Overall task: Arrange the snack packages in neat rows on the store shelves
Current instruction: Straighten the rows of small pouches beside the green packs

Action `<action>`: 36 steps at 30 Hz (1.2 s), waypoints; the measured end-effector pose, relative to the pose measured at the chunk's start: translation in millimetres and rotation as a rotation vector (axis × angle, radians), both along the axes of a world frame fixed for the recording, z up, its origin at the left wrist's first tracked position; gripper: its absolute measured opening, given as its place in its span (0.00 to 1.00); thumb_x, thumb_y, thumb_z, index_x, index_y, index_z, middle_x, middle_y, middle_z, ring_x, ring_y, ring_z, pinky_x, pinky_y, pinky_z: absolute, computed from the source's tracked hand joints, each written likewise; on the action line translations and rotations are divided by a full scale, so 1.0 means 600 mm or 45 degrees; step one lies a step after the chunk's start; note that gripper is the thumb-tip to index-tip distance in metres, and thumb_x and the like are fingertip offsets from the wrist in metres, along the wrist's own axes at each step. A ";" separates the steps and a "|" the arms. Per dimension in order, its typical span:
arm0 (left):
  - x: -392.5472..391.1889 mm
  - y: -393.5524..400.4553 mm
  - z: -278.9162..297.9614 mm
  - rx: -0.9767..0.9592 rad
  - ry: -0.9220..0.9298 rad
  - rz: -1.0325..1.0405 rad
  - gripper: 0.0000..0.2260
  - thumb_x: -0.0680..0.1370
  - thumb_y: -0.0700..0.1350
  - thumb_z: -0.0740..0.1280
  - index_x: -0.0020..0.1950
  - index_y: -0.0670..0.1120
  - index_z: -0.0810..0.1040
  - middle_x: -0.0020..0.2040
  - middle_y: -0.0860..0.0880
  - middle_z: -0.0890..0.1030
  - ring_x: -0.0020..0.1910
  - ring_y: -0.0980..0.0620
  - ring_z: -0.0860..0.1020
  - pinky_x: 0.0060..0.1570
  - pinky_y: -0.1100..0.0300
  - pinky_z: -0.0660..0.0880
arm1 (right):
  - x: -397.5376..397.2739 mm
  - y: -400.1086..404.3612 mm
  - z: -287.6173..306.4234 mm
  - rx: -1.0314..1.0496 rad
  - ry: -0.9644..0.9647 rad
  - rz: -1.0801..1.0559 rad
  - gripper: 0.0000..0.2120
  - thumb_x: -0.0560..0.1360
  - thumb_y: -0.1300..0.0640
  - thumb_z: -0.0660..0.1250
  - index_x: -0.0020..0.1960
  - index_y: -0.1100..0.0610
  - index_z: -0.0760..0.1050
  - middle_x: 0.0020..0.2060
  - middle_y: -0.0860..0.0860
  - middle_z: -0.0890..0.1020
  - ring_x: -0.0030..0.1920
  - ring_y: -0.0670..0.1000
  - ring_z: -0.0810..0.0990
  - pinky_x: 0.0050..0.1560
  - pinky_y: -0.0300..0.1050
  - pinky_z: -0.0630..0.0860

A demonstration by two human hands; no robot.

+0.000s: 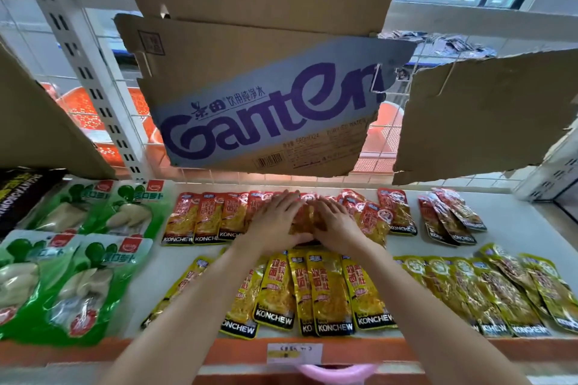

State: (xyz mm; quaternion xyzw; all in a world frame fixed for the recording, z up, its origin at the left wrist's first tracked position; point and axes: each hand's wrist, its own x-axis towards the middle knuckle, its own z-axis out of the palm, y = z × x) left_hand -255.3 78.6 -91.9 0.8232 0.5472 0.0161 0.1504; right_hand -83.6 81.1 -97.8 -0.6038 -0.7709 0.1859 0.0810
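- Head view: my left hand [276, 222] and my right hand [336, 223] lie side by side on the back row of red snack packets [203, 217], palms down, fingers straight and spread, pressing a few red packets [302, 219] between them rather than curling round anything.
- The red row runs along the rear of the white shelf [513, 222]; left of my hands the packets stand side by side, right of them they overlap and tilt, and a small loose pile of red packets [450, 217] sits apart farther right.
- Nearer me, a front row of yellow snack packets [328, 291] passes under my forearms, overlapping unevenly, and continues right as greener-yellow packets [488, 294].
- At the left lie four green radish packs [78, 247], two by two.
- Above, a torn Ganten cardboard sheet [266, 103] hangs over the shelf.
- A paper price tag [294, 353] sits on the orange front edge.
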 end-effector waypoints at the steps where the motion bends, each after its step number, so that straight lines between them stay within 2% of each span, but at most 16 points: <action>1: 0.003 0.003 -0.010 -0.021 0.044 -0.012 0.36 0.76 0.65 0.56 0.77 0.52 0.45 0.77 0.53 0.42 0.76 0.52 0.40 0.74 0.48 0.42 | 0.007 0.001 0.002 -0.006 0.078 -0.023 0.27 0.77 0.48 0.61 0.73 0.51 0.58 0.73 0.51 0.62 0.72 0.56 0.59 0.69 0.52 0.60; 3: 0.000 0.008 -0.020 -0.046 0.072 -0.002 0.35 0.76 0.65 0.55 0.77 0.53 0.44 0.77 0.53 0.42 0.76 0.52 0.41 0.74 0.48 0.44 | 0.025 0.002 0.006 0.001 0.134 -0.004 0.23 0.77 0.51 0.62 0.70 0.54 0.64 0.68 0.52 0.68 0.67 0.56 0.67 0.64 0.50 0.67; 5: -0.008 0.011 -0.022 -0.080 0.035 0.008 0.35 0.76 0.65 0.55 0.77 0.53 0.45 0.77 0.53 0.42 0.76 0.52 0.41 0.74 0.49 0.43 | 0.044 0.002 0.004 0.023 0.069 0.059 0.21 0.77 0.53 0.63 0.68 0.54 0.67 0.65 0.52 0.69 0.64 0.55 0.70 0.62 0.50 0.70; 10: -0.012 0.012 -0.021 -0.135 0.055 -0.015 0.34 0.77 0.64 0.55 0.77 0.53 0.44 0.77 0.53 0.40 0.76 0.53 0.40 0.74 0.51 0.41 | 0.068 0.006 0.008 0.036 -0.006 0.036 0.24 0.75 0.61 0.64 0.70 0.56 0.65 0.66 0.51 0.66 0.64 0.55 0.69 0.60 0.47 0.71; 13: -0.012 0.011 -0.021 -0.137 0.068 -0.002 0.32 0.78 0.63 0.51 0.77 0.52 0.44 0.77 0.53 0.40 0.75 0.53 0.40 0.74 0.52 0.40 | 0.059 0.010 0.006 0.026 0.012 -0.004 0.27 0.73 0.55 0.69 0.68 0.57 0.64 0.64 0.52 0.66 0.61 0.56 0.71 0.57 0.48 0.72; 15: -0.013 0.011 -0.020 -0.133 0.080 -0.004 0.31 0.79 0.62 0.49 0.77 0.52 0.43 0.77 0.53 0.39 0.75 0.53 0.39 0.73 0.53 0.38 | 0.050 0.008 0.002 0.018 0.011 -0.054 0.31 0.71 0.53 0.71 0.69 0.57 0.62 0.64 0.53 0.66 0.61 0.56 0.70 0.58 0.49 0.71; 18: -0.013 0.006 -0.022 -0.105 0.112 -0.014 0.31 0.80 0.61 0.48 0.77 0.51 0.41 0.77 0.52 0.38 0.75 0.53 0.38 0.72 0.53 0.37 | 0.048 0.007 0.003 0.041 -0.016 -0.028 0.32 0.72 0.55 0.70 0.71 0.57 0.60 0.65 0.53 0.65 0.63 0.55 0.68 0.62 0.48 0.69; 23: -0.009 0.002 -0.027 -0.055 0.072 0.048 0.34 0.79 0.62 0.50 0.76 0.48 0.38 0.76 0.51 0.36 0.75 0.53 0.38 0.72 0.54 0.37 | 0.060 0.015 0.024 0.040 -0.068 0.037 0.26 0.74 0.66 0.61 0.71 0.55 0.64 0.68 0.51 0.66 0.67 0.54 0.64 0.67 0.47 0.65; 25: -0.007 0.001 -0.028 -0.053 0.072 0.062 0.34 0.79 0.63 0.50 0.77 0.47 0.39 0.76 0.51 0.36 0.75 0.53 0.38 0.72 0.54 0.37 | 0.059 0.014 0.023 0.034 -0.055 -0.038 0.26 0.73 0.63 0.63 0.71 0.56 0.64 0.68 0.54 0.64 0.67 0.56 0.64 0.66 0.48 0.65; 27: -0.004 0.000 -0.028 -0.048 0.088 0.070 0.34 0.79 0.63 0.49 0.77 0.48 0.40 0.77 0.51 0.37 0.75 0.52 0.39 0.72 0.54 0.37 | 0.050 0.008 0.019 -0.017 -0.069 -0.147 0.29 0.73 0.54 0.67 0.72 0.53 0.61 0.69 0.56 0.62 0.68 0.57 0.61 0.67 0.51 0.64; 30: -0.001 -0.002 -0.027 -0.022 0.070 0.092 0.33 0.78 0.63 0.50 0.77 0.48 0.43 0.77 0.51 0.40 0.76 0.50 0.42 0.72 0.52 0.39 | 0.029 -0.006 0.014 -0.045 -0.125 -0.262 0.35 0.73 0.43 0.66 0.73 0.53 0.55 0.69 0.57 0.60 0.69 0.59 0.58 0.67 0.55 0.64; 36: -0.004 -0.001 -0.021 -0.080 -0.017 0.101 0.31 0.80 0.61 0.51 0.77 0.48 0.45 0.78 0.51 0.42 0.76 0.50 0.43 0.73 0.51 0.40 | 0.005 -0.011 0.012 -0.045 -0.120 -0.393 0.39 0.72 0.39 0.63 0.74 0.57 0.51 0.70 0.61 0.56 0.68 0.65 0.55 0.68 0.56 0.58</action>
